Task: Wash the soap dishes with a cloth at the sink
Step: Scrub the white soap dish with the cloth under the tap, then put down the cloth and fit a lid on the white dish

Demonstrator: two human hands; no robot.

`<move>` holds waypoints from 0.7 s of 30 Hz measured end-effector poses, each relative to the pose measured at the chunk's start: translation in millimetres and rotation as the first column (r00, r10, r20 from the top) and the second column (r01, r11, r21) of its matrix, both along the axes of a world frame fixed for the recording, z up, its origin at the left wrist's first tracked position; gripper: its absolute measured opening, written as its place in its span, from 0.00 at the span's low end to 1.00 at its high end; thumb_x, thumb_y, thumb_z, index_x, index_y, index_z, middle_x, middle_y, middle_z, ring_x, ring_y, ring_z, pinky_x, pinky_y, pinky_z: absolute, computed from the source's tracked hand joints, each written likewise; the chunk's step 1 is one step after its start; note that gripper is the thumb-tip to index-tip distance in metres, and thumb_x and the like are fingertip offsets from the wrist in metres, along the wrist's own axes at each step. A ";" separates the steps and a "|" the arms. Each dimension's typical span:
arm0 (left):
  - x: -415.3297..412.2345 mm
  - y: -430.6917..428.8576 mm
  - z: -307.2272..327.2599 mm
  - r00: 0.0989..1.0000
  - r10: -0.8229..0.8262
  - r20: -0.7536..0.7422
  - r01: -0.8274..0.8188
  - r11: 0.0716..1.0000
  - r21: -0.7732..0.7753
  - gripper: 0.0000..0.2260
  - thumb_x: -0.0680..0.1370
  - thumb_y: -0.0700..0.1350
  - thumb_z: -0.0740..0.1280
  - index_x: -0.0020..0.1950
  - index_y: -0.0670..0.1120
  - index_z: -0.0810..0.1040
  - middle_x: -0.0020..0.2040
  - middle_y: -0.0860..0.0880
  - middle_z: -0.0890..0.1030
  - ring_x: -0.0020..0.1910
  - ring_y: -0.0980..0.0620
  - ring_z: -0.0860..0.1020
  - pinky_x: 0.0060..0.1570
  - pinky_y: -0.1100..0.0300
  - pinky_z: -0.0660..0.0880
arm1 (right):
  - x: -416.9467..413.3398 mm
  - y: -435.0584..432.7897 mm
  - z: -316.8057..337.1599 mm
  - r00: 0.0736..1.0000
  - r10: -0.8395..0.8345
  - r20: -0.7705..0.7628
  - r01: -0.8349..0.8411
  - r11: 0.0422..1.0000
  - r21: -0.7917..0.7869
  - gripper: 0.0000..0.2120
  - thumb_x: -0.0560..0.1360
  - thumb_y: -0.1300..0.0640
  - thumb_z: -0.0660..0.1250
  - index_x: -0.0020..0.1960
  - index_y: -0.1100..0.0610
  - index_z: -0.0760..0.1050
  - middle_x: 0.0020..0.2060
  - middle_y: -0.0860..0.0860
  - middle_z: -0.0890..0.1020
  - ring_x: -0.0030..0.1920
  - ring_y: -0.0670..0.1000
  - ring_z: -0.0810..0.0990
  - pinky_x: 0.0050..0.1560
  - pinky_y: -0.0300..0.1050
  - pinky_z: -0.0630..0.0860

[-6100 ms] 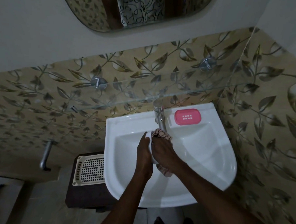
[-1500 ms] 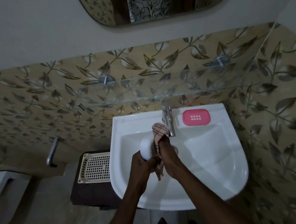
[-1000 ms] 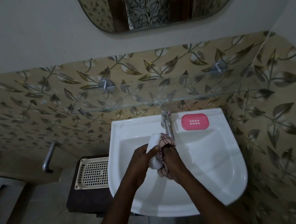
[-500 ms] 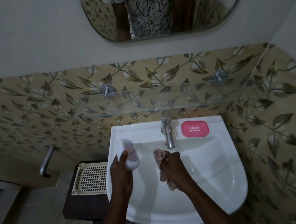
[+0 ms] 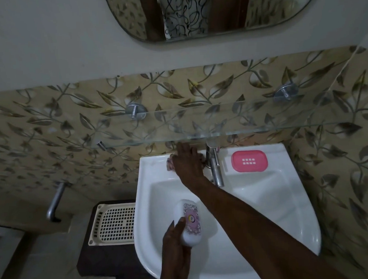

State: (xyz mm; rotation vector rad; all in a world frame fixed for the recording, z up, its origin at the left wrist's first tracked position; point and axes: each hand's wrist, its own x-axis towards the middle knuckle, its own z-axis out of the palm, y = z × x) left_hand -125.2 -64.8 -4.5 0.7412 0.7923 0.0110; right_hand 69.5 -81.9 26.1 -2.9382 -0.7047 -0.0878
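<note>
My left hand [image 5: 175,244] grips a white soap dish [image 5: 189,221] with a pink flowered top, held over the left side of the white sink [image 5: 289,215]. My right hand [image 5: 187,164] lies on the cloth [image 5: 169,164] at the sink's back ledge, left of the tap [image 5: 214,165]. Only a small checked corner of the cloth shows beside the hand; the fingers' hold on it is hidden. A pink soap dish [image 5: 249,161] sits on the ledge right of the tap.
A glass shelf [image 5: 220,120] juts out just above the tap and my right hand. A cream perforated tray [image 5: 113,224] lies on a dark stand left of the sink. A metal pipe [image 5: 54,201] sticks out of the tiled wall. A mirror [image 5: 214,12] hangs above.
My right hand carried the cloth from under the tap to the back ledge left of it. My left hand brought the white soap dish down toward the sink's front.
</note>
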 end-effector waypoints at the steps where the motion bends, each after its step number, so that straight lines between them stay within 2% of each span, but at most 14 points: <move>1: 1.3 -1.2 -2.2 1.000 -0.012 -0.002 0.012 1.000 -0.009 0.20 0.75 0.41 0.67 0.66 0.36 0.77 0.59 0.33 0.82 0.59 0.32 0.80 0.50 0.46 0.82 | -2.6 -1.1 -10.7 0.999 0.045 -0.017 -0.045 0.998 -0.043 0.14 0.75 0.58 0.61 0.57 0.57 0.79 0.61 0.57 0.76 0.61 0.59 0.74 0.58 0.53 0.73; 4: 3.7 -1.2 -8.1 0.999 -0.035 -0.002 0.035 0.999 -0.023 0.18 0.76 0.41 0.67 0.65 0.36 0.77 0.58 0.33 0.82 0.58 0.33 0.81 0.49 0.47 0.83 | -9.5 0.2 -32.9 0.999 0.014 -0.037 -0.019 0.990 -0.138 0.18 0.76 0.53 0.64 0.62 0.61 0.76 0.59 0.58 0.78 0.59 0.58 0.77 0.59 0.53 0.75; 7: 3.9 -0.7 -12.5 0.999 -0.049 -0.018 0.048 0.998 -0.027 0.15 0.80 0.39 0.64 0.65 0.35 0.77 0.58 0.33 0.83 0.59 0.32 0.80 0.50 0.47 0.82 | -20.5 -0.7 -46.8 0.997 0.045 -0.055 -0.056 0.978 -0.200 0.26 0.76 0.54 0.58 0.72 0.60 0.66 0.66 0.62 0.75 0.66 0.63 0.73 0.67 0.61 0.70; 10: 5.7 1.5 -9.4 0.999 -0.044 -0.011 0.043 0.998 -0.050 0.15 0.80 0.39 0.63 0.64 0.35 0.77 0.57 0.33 0.83 0.54 0.36 0.83 0.47 0.50 0.84 | -27.3 -6.1 -48.2 0.995 0.066 -0.077 -0.074 0.992 -0.099 0.27 0.74 0.58 0.54 0.73 0.56 0.67 0.69 0.61 0.73 0.69 0.63 0.72 0.64 0.65 0.72; 12: 8.5 4.6 -11.1 0.999 -0.049 -0.001 0.049 0.997 -0.061 0.14 0.79 0.39 0.63 0.63 0.35 0.78 0.58 0.33 0.83 0.51 0.38 0.84 0.45 0.51 0.84 | -28.8 -12.0 -43.8 0.992 0.065 -0.111 -0.077 0.991 -0.106 0.27 0.74 0.61 0.54 0.73 0.55 0.66 0.72 0.61 0.70 0.71 0.64 0.68 0.65 0.64 0.71; 13: 9.3 3.3 -12.4 0.999 -0.052 -0.007 0.051 0.996 -0.069 0.15 0.79 0.39 0.63 0.64 0.35 0.77 0.58 0.33 0.83 0.50 0.39 0.84 0.45 0.50 0.84 | -28.3 -18.2 -44.7 0.995 0.076 -0.070 -0.082 0.993 -0.086 0.28 0.75 0.62 0.54 0.75 0.54 0.63 0.74 0.62 0.65 0.73 0.65 0.63 0.68 0.66 0.66; 15: 10.2 3.3 -13.4 0.999 -0.051 -0.017 0.050 0.995 -0.084 0.16 0.78 0.39 0.64 0.64 0.34 0.77 0.58 0.33 0.82 0.52 0.38 0.83 0.45 0.50 0.84 | -26.3 -25.8 -38.9 0.985 0.139 -0.102 -0.138 0.990 0.016 0.30 0.77 0.65 0.54 0.78 0.55 0.54 0.77 0.64 0.54 0.76 0.67 0.52 0.74 0.67 0.51; 16: 10.7 3.2 -14.4 0.999 -0.044 -0.026 0.042 0.995 -0.092 0.17 0.77 0.39 0.65 0.64 0.34 0.77 0.59 0.32 0.82 0.53 0.37 0.82 0.45 0.49 0.84 | -28.8 -30.9 -31.4 0.979 0.152 -0.134 -0.137 0.983 0.120 0.31 0.77 0.67 0.54 0.78 0.55 0.52 0.77 0.64 0.52 0.77 0.66 0.51 0.75 0.63 0.50; 17: 10.0 4.8 -16.0 0.999 -0.037 -0.037 0.033 0.994 -0.102 0.18 0.76 0.39 0.65 0.64 0.33 0.76 0.60 0.32 0.81 0.54 0.36 0.81 0.46 0.48 0.83 | -35.7 -37.0 -23.3 0.980 0.156 -0.126 -0.120 0.959 0.257 0.31 0.75 0.68 0.54 0.77 0.55 0.56 0.77 0.63 0.57 0.76 0.64 0.56 0.75 0.59 0.56; 18: 10.7 5.9 -19.6 0.998 -0.038 -0.049 0.032 0.992 -0.119 0.18 0.76 0.38 0.64 0.65 0.33 0.76 0.60 0.32 0.80 0.55 0.36 0.80 0.47 0.47 0.82 | -43.4 -48.8 -16.9 0.992 0.121 -0.047 -0.093 0.914 0.395 0.29 0.74 0.68 0.55 0.74 0.56 0.63 0.73 0.61 0.66 0.72 0.61 0.65 0.70 0.54 0.67; 19: 11.5 7.2 -23.5 0.997 -0.040 -0.061 0.032 0.990 -0.138 0.17 0.78 0.38 0.62 0.66 0.33 0.75 0.62 0.31 0.79 0.57 0.34 0.79 0.49 0.45 0.81 | -52.3 -63.6 -13.5 0.996 0.053 0.074 -0.082 0.869 0.488 0.25 0.72 0.67 0.57 0.68 0.57 0.71 0.65 0.59 0.76 0.64 0.58 0.75 0.61 0.49 0.77; 20: 11.2 8.0 -27.2 0.996 -0.049 -0.073 0.037 0.986 -0.164 0.17 0.80 0.37 0.61 0.67 0.32 0.74 0.64 0.30 0.77 0.59 0.33 0.77 0.51 0.43 0.79 | -61.4 -82.7 -13.8 0.984 -0.046 0.171 -0.060 0.823 0.565 0.20 0.71 0.66 0.59 0.60 0.57 0.77 0.55 0.56 0.82 0.55 0.55 0.80 0.51 0.45 0.80; 21: 11.7 5.2 -30.0 0.994 -0.062 -0.089 0.043 0.979 -0.201 0.17 0.81 0.38 0.59 0.68 0.32 0.73 0.65 0.30 0.76 0.61 0.33 0.77 0.54 0.42 0.77 | -67.5 -108.4 -17.5 0.964 -0.159 0.214 -0.009 0.783 0.622 0.15 0.71 0.66 0.61 0.54 0.57 0.79 0.47 0.54 0.83 0.48 0.54 0.81 0.45 0.43 0.78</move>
